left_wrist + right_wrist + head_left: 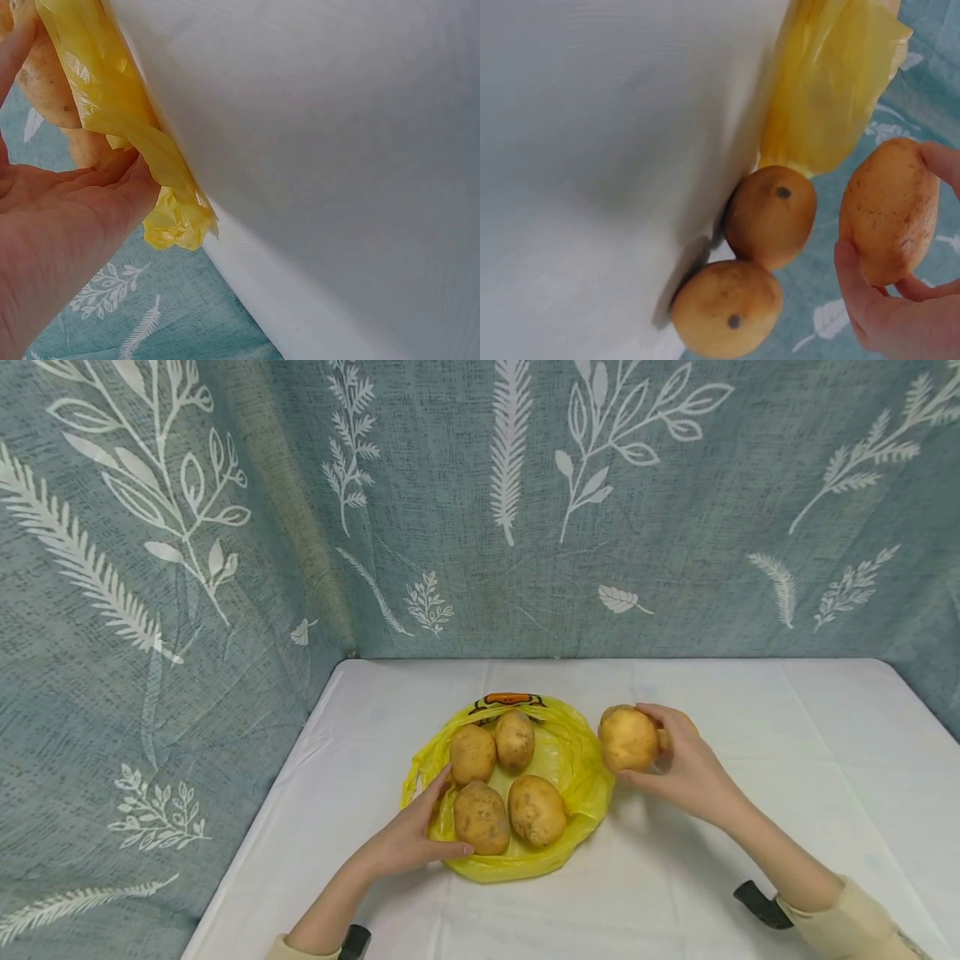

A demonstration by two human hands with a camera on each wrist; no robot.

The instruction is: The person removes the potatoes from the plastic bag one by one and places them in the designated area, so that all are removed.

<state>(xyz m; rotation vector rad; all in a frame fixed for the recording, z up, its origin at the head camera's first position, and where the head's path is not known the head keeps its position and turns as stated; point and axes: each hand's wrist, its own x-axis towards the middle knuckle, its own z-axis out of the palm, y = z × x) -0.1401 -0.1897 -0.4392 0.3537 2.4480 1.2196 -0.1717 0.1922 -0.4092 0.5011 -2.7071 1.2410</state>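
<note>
A yellow plastic bag (588, 793) lies on the table with its mouth rolled wide, several potatoes (537, 811) inside. At the bag's left rim rests my left hand (401, 839), thumb and fingers spread apart beside the potatoes. Its thumb tip slips behind the yellow plastic (120, 90) in the left wrist view. Just right of the bag, my right hand (693, 772) holds a potato (891, 214) between thumb and fingers, raised above the table. Two more potatoes (771, 217) sit on the table beside the bag, mostly hidden behind the right hand in the head view.
A white cloth covers the table (810, 760). Blue-green curtains (450, 568) with white leaf prints hang behind it and along the left side. Dark wrist straps (762, 906) and light sleeves (847, 927) show at both wrists.
</note>
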